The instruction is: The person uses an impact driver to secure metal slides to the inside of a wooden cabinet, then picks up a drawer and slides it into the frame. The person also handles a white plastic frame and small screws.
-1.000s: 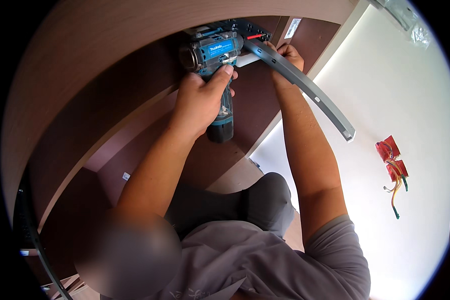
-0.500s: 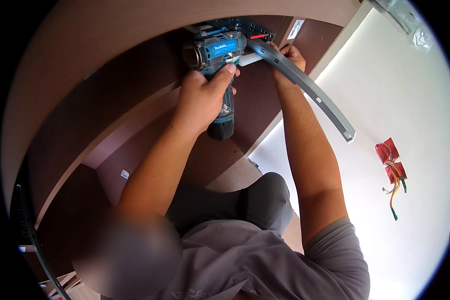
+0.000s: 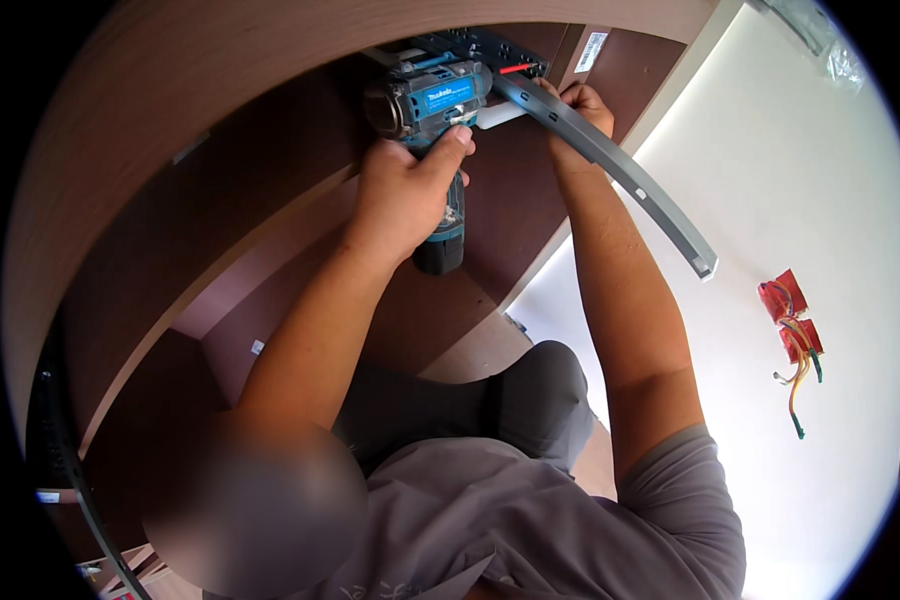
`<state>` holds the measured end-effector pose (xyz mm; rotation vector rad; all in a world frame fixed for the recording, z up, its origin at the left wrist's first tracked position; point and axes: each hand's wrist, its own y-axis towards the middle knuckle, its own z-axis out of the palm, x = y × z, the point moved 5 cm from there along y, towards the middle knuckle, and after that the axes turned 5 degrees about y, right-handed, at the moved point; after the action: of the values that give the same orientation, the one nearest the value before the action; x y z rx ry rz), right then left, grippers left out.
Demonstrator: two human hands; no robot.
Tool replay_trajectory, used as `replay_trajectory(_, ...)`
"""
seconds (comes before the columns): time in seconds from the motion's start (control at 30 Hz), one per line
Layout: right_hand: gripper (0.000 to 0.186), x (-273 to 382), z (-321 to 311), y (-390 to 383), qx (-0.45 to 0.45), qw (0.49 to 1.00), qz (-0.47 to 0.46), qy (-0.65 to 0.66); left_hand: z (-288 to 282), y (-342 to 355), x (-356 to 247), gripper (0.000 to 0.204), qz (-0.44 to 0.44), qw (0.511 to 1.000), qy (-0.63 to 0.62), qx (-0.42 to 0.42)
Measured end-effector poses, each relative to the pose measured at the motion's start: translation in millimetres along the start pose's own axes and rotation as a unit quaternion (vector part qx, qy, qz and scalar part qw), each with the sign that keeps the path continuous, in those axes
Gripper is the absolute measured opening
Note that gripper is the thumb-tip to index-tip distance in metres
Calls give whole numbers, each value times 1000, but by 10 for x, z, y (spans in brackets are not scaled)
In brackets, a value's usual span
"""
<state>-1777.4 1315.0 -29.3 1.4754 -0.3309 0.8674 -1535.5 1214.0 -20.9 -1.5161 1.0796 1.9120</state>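
Note:
In my left hand (image 3: 407, 190) is a blue and black cordless impact driver (image 3: 450, 98), gripped around its handle with the thumb on the side. A red-collared bit (image 3: 516, 69) points right from its nose toward a dark perforated metal bracket (image 3: 485, 42) under the wooden panel. A long grey metal rail (image 3: 610, 158) slants from the bracket down to the right. My right hand (image 3: 585, 112) is closed at the rail's upper end, its fingers curled behind it and partly hidden. A short white piece (image 3: 500, 114) shows between the driver and the rail.
A broad wooden panel (image 3: 300, 50) curves overhead, with brown cabinet walls (image 3: 510, 180) below. On the right, coloured wires (image 3: 797, 375) come out of two red boxes in the white wall (image 3: 710, 370). Clear plastic wrap (image 3: 846, 68) lies at the upper right.
Both hands, the driver and the rail hold nearly the same positions. The view has shifted slightly, so the wall wires appear a little farther right.

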Motion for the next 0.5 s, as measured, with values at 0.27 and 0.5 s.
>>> replay_trajectory(0.27,43,133,-4,-34,-6,997,14,-79,12,1,2,21,6,1000,4,-6)
replay_trajectory(0.5,43,219,11,-47,-10,997,45,-56,52,8,-21,23,-15,1000,6,-9)
